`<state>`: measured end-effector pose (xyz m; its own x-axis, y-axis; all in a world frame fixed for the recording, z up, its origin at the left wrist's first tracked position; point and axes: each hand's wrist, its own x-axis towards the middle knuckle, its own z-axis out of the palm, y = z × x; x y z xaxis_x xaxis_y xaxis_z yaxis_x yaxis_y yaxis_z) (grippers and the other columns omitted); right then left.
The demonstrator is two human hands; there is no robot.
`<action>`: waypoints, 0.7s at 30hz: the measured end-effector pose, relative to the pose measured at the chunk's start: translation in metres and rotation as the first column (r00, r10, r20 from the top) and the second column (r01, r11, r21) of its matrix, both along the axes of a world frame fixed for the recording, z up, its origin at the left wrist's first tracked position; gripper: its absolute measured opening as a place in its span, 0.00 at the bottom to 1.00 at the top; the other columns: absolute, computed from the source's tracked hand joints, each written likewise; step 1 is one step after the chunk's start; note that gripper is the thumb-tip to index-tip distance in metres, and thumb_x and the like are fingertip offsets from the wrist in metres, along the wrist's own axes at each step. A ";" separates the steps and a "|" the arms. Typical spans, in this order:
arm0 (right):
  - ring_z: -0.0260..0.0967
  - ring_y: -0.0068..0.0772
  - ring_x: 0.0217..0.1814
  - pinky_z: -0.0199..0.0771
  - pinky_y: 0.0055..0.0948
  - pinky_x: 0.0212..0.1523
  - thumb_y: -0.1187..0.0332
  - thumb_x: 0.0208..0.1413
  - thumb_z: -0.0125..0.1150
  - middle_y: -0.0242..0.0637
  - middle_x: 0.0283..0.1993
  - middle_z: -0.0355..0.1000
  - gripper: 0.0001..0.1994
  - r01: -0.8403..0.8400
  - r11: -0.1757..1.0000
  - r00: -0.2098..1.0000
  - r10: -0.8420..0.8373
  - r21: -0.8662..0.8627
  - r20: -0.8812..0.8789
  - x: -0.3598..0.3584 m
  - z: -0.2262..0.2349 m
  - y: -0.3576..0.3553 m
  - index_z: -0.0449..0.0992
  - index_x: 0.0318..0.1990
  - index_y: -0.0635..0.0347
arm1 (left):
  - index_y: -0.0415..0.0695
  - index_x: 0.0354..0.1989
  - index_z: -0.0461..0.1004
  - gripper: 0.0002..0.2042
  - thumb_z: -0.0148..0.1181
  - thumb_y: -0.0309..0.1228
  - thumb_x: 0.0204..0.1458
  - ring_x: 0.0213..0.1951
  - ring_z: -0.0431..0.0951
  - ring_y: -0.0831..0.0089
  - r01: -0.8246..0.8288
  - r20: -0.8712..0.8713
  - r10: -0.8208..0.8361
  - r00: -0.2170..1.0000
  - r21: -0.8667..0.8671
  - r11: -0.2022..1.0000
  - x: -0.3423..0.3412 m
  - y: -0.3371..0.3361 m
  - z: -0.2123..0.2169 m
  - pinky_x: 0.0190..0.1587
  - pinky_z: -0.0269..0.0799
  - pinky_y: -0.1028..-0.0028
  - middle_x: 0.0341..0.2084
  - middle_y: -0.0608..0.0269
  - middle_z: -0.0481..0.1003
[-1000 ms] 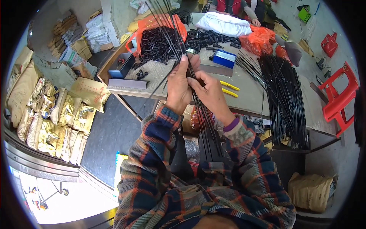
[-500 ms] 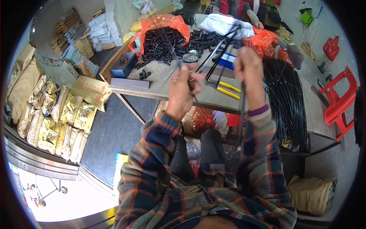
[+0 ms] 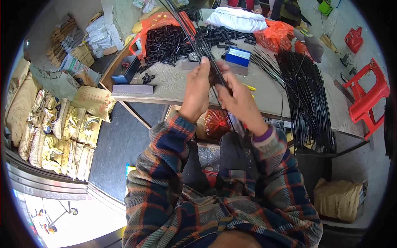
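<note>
Head view: left hand (image 3: 197, 89) and right hand (image 3: 236, 101), both closed around one bundle of thin black rods (image 3: 197, 39), held above the worktop (image 3: 173, 82). Behind: heap of small black parts (image 3: 165, 41); right, loose black rods (image 3: 304, 95).

Two hands (image 3: 219, 89), two red plastic chairs (image 3: 366, 97), one blue box (image 3: 237, 56), one white bag (image 3: 240, 19).
</note>
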<state>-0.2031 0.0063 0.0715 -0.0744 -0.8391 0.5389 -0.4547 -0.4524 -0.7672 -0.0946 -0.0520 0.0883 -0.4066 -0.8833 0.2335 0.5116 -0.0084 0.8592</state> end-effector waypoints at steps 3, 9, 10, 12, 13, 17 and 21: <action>0.65 0.36 0.19 0.63 0.30 0.21 0.70 0.48 0.57 0.37 0.20 0.64 0.10 0.221 0.952 0.897 -0.283 -0.212 -0.338 0.014 -0.025 0.024 0.65 0.36 0.63 | 0.33 0.40 0.69 0.19 0.45 0.40 0.57 0.36 0.76 0.68 0.010 -0.046 -0.006 0.999 0.101 0.995 0.008 0.004 0.005 0.41 0.72 0.72 0.34 0.53 0.75; 0.66 0.31 0.29 0.65 0.27 0.26 0.70 0.48 0.58 0.38 0.35 0.66 0.13 0.153 0.977 0.962 -0.181 -0.149 -0.205 0.017 -0.031 0.037 0.66 0.40 0.64 | 0.35 0.51 0.62 0.16 0.48 0.29 0.55 0.41 0.75 0.59 0.140 -0.082 -0.136 0.987 0.049 0.989 0.017 -0.003 0.002 0.46 0.72 0.65 0.45 0.45 0.69; 0.65 0.26 0.29 0.65 0.26 0.27 0.69 0.50 0.58 0.35 0.35 0.67 0.13 0.034 0.995 0.999 -0.033 -0.095 0.010 0.015 -0.026 0.032 0.66 0.41 0.65 | 0.35 0.51 0.62 0.16 0.48 0.29 0.55 0.41 0.75 0.59 0.147 -0.075 -0.143 0.987 0.050 0.988 0.020 -0.001 0.005 0.46 0.72 0.65 0.45 0.45 0.69; 0.62 0.16 0.30 0.64 0.20 0.28 0.68 0.52 0.57 0.30 0.33 0.67 0.12 0.008 0.999 0.985 0.000 -0.046 0.174 0.012 -0.021 0.014 0.66 0.41 0.64 | 0.36 0.50 0.63 0.15 0.48 0.27 0.55 0.40 0.76 0.62 0.158 -0.067 -0.154 0.986 0.049 0.986 0.021 0.001 0.007 0.42 0.73 0.69 0.42 0.48 0.72; 0.62 0.14 0.30 0.63 0.17 0.29 0.69 0.53 0.56 0.28 0.32 0.67 0.11 -0.093 0.996 0.961 0.090 -0.003 0.261 0.011 -0.017 0.006 0.67 0.41 0.64 | 0.36 0.52 0.63 0.16 0.47 0.26 0.55 0.44 0.74 0.65 0.173 -0.056 -0.169 0.984 0.058 0.983 0.023 0.001 0.008 0.47 0.71 0.70 0.43 0.48 0.71; 0.60 0.11 0.30 0.61 0.13 0.30 0.70 0.52 0.58 0.25 0.29 0.68 0.08 -0.203 0.979 0.902 0.183 0.010 0.391 0.002 -0.009 -0.009 0.71 0.35 0.66 | 0.36 0.52 0.63 0.16 0.47 0.26 0.55 0.49 0.70 0.68 0.182 -0.055 -0.179 0.982 0.051 0.982 0.026 0.000 0.007 0.51 0.65 0.73 0.46 0.50 0.70; 0.60 0.10 0.28 0.60 0.13 0.28 0.70 0.50 0.60 0.24 0.24 0.67 0.08 -0.209 0.978 0.878 0.184 0.009 0.442 0.005 -0.004 -0.010 0.73 0.29 0.68 | 0.35 0.51 0.64 0.15 0.47 0.26 0.55 0.48 0.71 0.70 0.186 -0.067 -0.182 0.981 0.059 0.981 0.024 0.002 0.008 0.51 0.65 0.73 0.47 0.51 0.69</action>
